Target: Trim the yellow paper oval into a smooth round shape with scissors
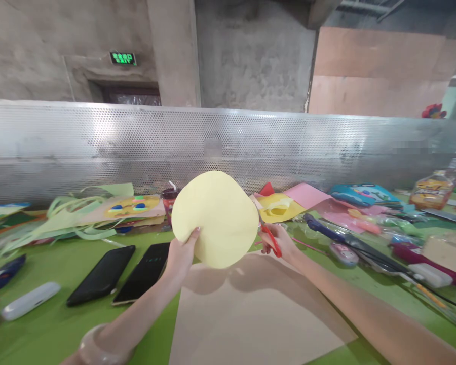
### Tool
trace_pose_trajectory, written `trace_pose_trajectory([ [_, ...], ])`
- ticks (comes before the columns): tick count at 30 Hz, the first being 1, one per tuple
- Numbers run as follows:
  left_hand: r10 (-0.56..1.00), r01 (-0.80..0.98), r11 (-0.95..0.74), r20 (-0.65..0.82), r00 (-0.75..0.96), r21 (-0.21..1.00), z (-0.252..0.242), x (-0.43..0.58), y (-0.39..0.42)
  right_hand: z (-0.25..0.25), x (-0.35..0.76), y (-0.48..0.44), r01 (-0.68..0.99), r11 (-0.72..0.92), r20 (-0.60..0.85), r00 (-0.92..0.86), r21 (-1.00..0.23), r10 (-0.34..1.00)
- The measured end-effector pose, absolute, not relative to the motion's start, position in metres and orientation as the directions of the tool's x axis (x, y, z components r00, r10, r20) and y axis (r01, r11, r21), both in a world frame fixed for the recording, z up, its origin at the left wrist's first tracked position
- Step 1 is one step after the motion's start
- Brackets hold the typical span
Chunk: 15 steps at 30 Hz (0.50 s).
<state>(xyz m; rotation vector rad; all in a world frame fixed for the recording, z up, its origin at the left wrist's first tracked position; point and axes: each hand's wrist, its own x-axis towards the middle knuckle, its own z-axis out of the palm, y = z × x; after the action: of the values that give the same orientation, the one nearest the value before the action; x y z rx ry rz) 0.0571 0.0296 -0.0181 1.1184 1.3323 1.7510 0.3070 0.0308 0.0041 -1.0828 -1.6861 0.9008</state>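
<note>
A rounded, uneven disc of pale yellow paper (pixel 216 215) is held upright in front of me. My left hand (pixel 181 253) pinches it at its lower left edge, the thumb lying on the near face. At the disc's right edge, my right hand (pixel 279 243) is closed around red-handled scissors (pixel 270 239). Their blades are mostly hidden at the paper's edge, so I cannot tell whether they are apart. Below both hands, a large beige sheet of paper (pixel 247 319) lies flat on the green table (pixel 34 339).
Two black phones (pixel 102 274) and a white oblong case (pixel 31 300) lie at left. Paper strips (pixel 70 213) and a lidded cup (pixel 168 200) stand behind. Pink paper (pixel 307 195), a dark cabled tool (pixel 349 243) and a bottle (pixel 432 190) are at right. A perforated metal barrier (pixel 144 137) runs behind.
</note>
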Motion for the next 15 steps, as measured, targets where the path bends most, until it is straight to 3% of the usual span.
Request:
trace_pose_trajectory([
  [15,0.878,0.0,-0.247,0.224,-0.423,0.969,-0.0153,0.0582,0.0264,0.0058,0.3023,0.028,0.323,0.353,0.341,-0.097,-0.878,0.935],
])
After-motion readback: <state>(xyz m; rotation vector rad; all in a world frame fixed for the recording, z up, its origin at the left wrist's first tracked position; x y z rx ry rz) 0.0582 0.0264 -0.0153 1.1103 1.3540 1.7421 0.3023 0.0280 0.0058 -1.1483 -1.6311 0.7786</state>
